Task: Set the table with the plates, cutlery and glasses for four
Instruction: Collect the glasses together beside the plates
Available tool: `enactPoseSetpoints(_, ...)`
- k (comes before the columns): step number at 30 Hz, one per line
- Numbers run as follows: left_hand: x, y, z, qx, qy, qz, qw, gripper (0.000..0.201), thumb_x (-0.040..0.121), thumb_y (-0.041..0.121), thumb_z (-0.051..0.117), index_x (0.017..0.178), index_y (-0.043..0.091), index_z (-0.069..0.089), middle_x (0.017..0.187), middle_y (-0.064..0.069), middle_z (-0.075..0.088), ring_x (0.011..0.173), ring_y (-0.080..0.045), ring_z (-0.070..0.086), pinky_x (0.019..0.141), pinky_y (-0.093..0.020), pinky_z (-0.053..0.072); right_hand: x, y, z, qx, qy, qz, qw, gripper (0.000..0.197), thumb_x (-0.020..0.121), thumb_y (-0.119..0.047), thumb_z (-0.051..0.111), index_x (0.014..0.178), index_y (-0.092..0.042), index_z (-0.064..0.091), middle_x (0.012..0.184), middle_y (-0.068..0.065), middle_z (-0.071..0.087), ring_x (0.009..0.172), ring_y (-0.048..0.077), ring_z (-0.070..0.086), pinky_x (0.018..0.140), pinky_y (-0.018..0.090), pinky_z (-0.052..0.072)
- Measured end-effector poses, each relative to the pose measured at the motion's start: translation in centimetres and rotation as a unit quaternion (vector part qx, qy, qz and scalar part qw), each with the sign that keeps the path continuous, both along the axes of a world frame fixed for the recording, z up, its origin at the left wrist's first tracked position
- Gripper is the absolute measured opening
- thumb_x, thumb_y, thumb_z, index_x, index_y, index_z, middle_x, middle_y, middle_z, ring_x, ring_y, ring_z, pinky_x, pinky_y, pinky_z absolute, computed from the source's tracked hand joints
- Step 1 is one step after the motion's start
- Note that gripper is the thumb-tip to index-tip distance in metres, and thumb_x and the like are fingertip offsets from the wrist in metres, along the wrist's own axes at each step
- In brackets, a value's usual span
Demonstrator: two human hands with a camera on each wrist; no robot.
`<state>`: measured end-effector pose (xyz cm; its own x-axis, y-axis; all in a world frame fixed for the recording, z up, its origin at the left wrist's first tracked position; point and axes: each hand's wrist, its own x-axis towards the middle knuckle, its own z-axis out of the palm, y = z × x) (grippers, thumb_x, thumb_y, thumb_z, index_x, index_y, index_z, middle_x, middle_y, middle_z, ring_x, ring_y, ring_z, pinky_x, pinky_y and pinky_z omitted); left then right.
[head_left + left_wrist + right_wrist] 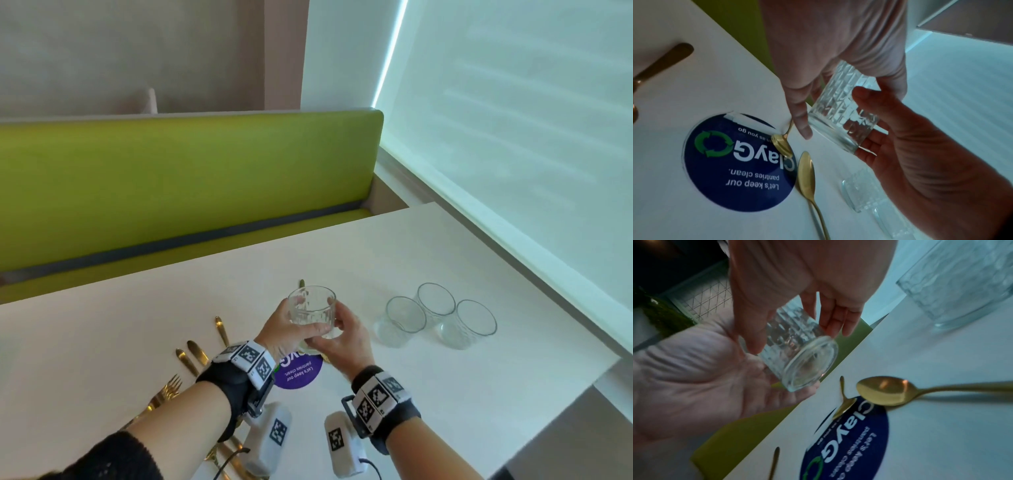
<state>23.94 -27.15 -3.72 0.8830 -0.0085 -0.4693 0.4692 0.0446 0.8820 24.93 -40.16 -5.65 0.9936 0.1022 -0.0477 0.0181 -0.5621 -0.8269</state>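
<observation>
clear ribbed glass (311, 310) held above table (445, 377) – both hands (286, 330) (346, 337) gripping it.

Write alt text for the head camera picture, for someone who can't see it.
Both hands, left hand and right hand, hold a ribbed glass above a white table. Three more empty glasses stand clustered to the right, gold cutlery lies to the left, and a green bench runs behind.

Office pantry or canteen booth: green padded bench seat (178, 178) along the far edge of a white table (445, 394), roller blind (513, 120) along its right edge, round sticker (737, 164) reading "Let's keep our pantries clean" on the tabletop.
</observation>
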Motion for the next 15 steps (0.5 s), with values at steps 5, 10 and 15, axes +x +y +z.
enactPoseSetpoints(5,0.4,-0.3,-1.3,0.058,0.002,0.031,0.998,0.092,0.032,0.046,0.085,0.116,0.026,0.052,0.111,0.000,0.067,0.103,-0.023,0.064,0.095,-0.047,0.052,-0.5,-4.7,0.2,-0.051,0.103,-0.049,0.992,0.059,0.064,-0.034,0.084,0.116,-0.021,0.060,0.093,-0.006,0.062,0.083,0.010,0.059,0.067,0.014,0.044)
enactPoseSetpoints(10,1.0,0.7,-1.6,0.061,-0.007,0.059,0.996,0.095,0.031,0.044,0.087,0.117,0.026,0.053,0.114,0.001,0.066,0.107,-0.021,0.062,0.098,-0.046,0.049,-0.4,-10.0,-1.9,-0.050,0.120,-0.287,0.949,0.046,0.072,-0.026,0.078,0.109,-0.008,0.057,0.093,0.008,0.063,0.104,0.029,0.060,0.089,0.032,0.045)
enactPoseSetpoints(15,1.2,1.5,-2.1,0.065,-0.013,0.079,0.995,0.096,0.032,0.046,0.087,0.119,0.027,0.053,0.116,0.002,0.066,0.108,-0.020,0.061,0.098,-0.046,0.049,2.2,-11.3,-4.0,-0.014,0.105,-0.308,0.945,0.089,0.063,-0.027,0.086,0.135,-0.006,0.038,0.132,0.017,0.051,0.125,0.031,0.047,0.105,0.038,0.038)
